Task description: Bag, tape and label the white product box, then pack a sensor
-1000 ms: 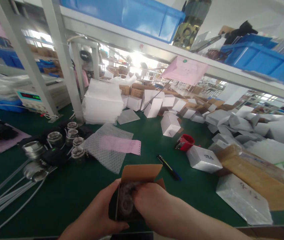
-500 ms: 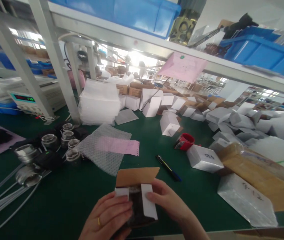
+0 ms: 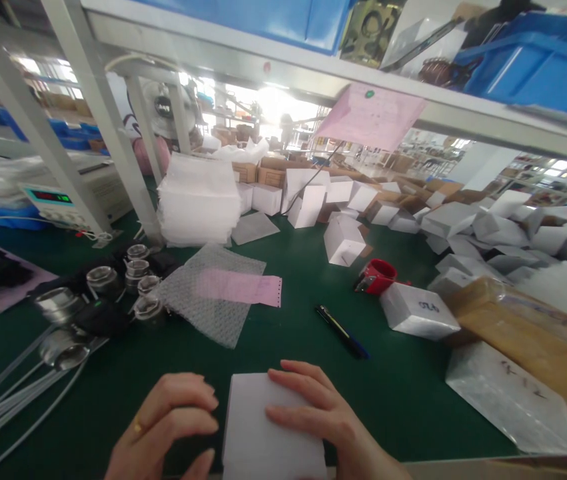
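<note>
A small white box [image 3: 273, 433] with its top flap folded down lies at the bench's front edge. Across its right part lie the fingers of my right hand [image 3: 320, 413], holding the box from that side; the thumb is hidden. Just left of the box, my left hand [image 3: 173, 417] is apart from it, fingers curved and spread with nothing in them. Beyond the box are a sheet of bubble wrap [image 3: 223, 323] with a pink slip [image 3: 258, 290] on it, and a dark pen [image 3: 342, 331].
To the right stand a red tape roll [image 3: 380, 277], a wrapped white box [image 3: 418, 310], another wrapped box [image 3: 510, 393] and a long brown carton [image 3: 528, 340]. Glass-and-metal parts [image 3: 66, 350] with tubes sit left. A foam-sheet stack [image 3: 198, 200] stands behind, under a shelf [image 3: 263, 70].
The box's open brown-lined flap and white side flaps have been folded shut, covering the dark inside. My left hand has let go and moved left. The right hand has shifted onto the top.
</note>
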Motion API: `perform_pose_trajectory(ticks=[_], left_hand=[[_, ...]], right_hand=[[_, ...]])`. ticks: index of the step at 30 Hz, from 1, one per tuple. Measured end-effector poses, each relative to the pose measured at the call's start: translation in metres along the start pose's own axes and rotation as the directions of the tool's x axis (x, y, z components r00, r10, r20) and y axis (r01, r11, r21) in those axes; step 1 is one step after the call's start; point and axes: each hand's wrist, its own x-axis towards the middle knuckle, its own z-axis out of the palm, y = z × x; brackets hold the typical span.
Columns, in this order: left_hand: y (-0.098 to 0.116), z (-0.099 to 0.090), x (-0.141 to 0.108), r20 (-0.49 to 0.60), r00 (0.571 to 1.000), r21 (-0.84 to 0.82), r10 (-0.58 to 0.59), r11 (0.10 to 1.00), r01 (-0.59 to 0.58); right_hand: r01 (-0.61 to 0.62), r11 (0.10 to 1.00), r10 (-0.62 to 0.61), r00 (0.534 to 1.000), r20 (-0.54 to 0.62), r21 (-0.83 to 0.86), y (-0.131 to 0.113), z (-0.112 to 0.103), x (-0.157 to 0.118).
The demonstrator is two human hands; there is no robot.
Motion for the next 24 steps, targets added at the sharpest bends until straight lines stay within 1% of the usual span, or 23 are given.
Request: perform_pose_trajectory(ticks=[1,2,3,4,5,6,8,9,11,14,16,18,21,24], left_hand=[[0.001,-0.001,0.006,0.107,0.994,0.015,-0.018,1.0,0.017],[0.001,0.0,0.011,0.225,0.974,0.018,-0.027,1.0,0.024],[0.002,0.002,0.016,0.335,0.942,0.011,-0.023,1.0,0.021],[0.001,0.005,0.019,0.414,0.91,-0.001,-0.003,1.0,0.004],[0.0,0.007,0.021,0.457,0.889,-0.01,0.021,1.0,-0.018],[-0.001,0.01,0.022,0.464,0.884,-0.012,0.046,0.999,-0.046],[-0.004,0.011,0.022,0.432,0.898,0.002,0.086,0.995,-0.096],[-0.005,0.011,0.022,0.42,0.902,0.005,0.098,0.994,-0.111],[-0.004,0.008,0.023,0.432,0.895,0.0,0.109,0.993,-0.12],[-0.001,0.004,0.025,0.481,0.871,-0.006,0.1,0.994,-0.111],[-0.001,0.003,0.023,0.489,0.865,-0.007,0.111,0.992,-0.123],[-0.003,0.006,0.019,0.481,0.866,-0.045,0.136,0.99,-0.131],[-0.008,0.015,0.009,0.431,0.889,-0.107,0.156,0.987,-0.121],[-0.012,0.024,0.002,0.345,0.925,-0.096,0.158,0.986,-0.133]], right_hand=[[-0.002,0.999,0.002,1.0,0.002,-0.043,0.004,0.005,0.0],[-0.001,0.996,0.001,1.0,0.0,-0.091,0.007,0.009,0.001],[0.014,0.99,-0.014,1.0,-0.003,-0.14,0.009,0.013,0.001],[0.044,0.982,-0.047,0.999,-0.014,-0.184,0.009,0.015,0.002],[0.072,0.972,-0.082,0.996,-0.033,-0.223,0.008,0.016,0.003],[0.103,0.961,-0.122,0.991,-0.061,-0.255,0.006,0.016,0.004],[0.15,0.947,-0.189,0.975,-0.118,-0.283,-0.001,0.012,0.006],[0.153,0.949,-0.196,0.971,-0.134,-0.276,-0.004,0.009,0.008],[0.138,0.961,-0.173,0.976,-0.129,-0.238,-0.011,0.003,0.011],[0.115,0.972,-0.14,0.984,-0.108,-0.204,-0.016,-0.002,0.012],[0.101,0.967,-0.125,0.988,-0.091,-0.235,-0.014,0.001,0.009],[0.111,0.953,-0.144,0.984,-0.1,-0.28,-0.009,0.007,0.004],[0.142,0.923,-0.211,0.964,-0.162,-0.357,0.0,0.019,-0.004],[0.138,0.899,-0.224,0.96,-0.165,-0.415,0.005,0.028,-0.007]])
